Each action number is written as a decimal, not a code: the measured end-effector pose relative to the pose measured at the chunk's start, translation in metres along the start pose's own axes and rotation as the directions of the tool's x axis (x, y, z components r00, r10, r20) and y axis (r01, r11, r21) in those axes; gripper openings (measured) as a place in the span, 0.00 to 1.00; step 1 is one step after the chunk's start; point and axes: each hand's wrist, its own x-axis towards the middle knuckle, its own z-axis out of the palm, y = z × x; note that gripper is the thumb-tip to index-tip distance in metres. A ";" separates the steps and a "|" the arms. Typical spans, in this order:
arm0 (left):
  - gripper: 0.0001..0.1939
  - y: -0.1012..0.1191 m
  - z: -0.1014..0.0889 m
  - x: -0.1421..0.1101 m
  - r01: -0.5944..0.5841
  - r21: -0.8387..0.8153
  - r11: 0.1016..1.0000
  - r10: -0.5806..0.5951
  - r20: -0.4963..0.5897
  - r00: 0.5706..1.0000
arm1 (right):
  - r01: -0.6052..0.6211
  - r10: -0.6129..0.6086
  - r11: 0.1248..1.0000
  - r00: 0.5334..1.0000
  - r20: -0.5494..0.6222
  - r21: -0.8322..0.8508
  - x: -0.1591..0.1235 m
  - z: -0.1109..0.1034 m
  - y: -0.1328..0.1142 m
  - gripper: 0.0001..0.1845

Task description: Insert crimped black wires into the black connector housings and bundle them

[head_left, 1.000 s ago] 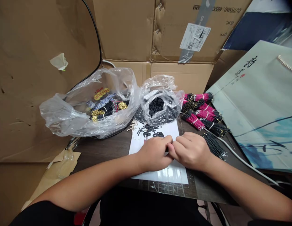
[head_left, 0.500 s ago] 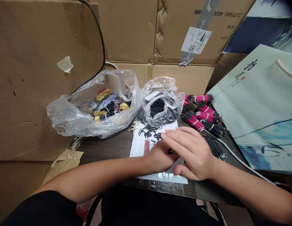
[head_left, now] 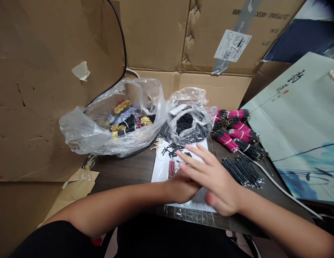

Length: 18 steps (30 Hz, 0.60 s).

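My left hand (head_left: 180, 188) is curled closed over the white sheet (head_left: 159, 172), partly covered by my other hand. What it grips is hidden now; half a second ago dark ends with gold tips showed there, like a wire bundle. Across its fingers lies my right hand (head_left: 210, 175), open, fingers spread and slightly blurred. Short black tubes (head_left: 172, 149) are scattered on the sheet just beyond, near a red printed or flat piece (head_left: 171, 168). Right of my right hand, loose black wires (head_left: 242, 172) with silvery ends lie fanned on the table.
An open plastic bag of black tubes (head_left: 184, 123) stands behind the sheet. To its left, a larger clear bag (head_left: 83, 134) contains gold-tipped bundles. Pink and black wire bundles (head_left: 240, 134) are piled at right, beside a white cable (head_left: 280, 188) and paper bag (head_left: 298, 118). Cardboard boxes (head_left: 150, 36) wall the back.
My right hand's fingers have spread apart and it has shifted slightly down and left over my left hand. The dark gold-tipped ends are now covered. The whole view has shifted slightly.
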 end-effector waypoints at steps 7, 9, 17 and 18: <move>0.24 0.007 -0.021 0.010 0.126 -0.458 0.880 0.013 0.289 0.957 | -0.314 0.311 0.931 0.949 -0.045 -0.189 -0.012 0.017 0.056 0.20; 0.24 0.007 -0.021 0.011 0.121 -0.457 0.881 0.020 0.292 0.956 | -0.252 0.265 0.943 0.964 0.033 -0.216 -0.014 0.029 0.063 0.20; 0.23 -0.013 -0.041 0.027 0.085 -0.478 0.874 0.013 0.198 0.980 | -0.205 0.242 0.930 0.966 0.088 -0.306 -0.008 0.049 0.067 0.11; 0.23 -0.018 -0.045 0.030 0.074 -0.480 0.874 0.004 0.160 0.987 | -0.200 0.240 0.926 0.967 0.090 -0.321 -0.007 0.050 0.068 0.11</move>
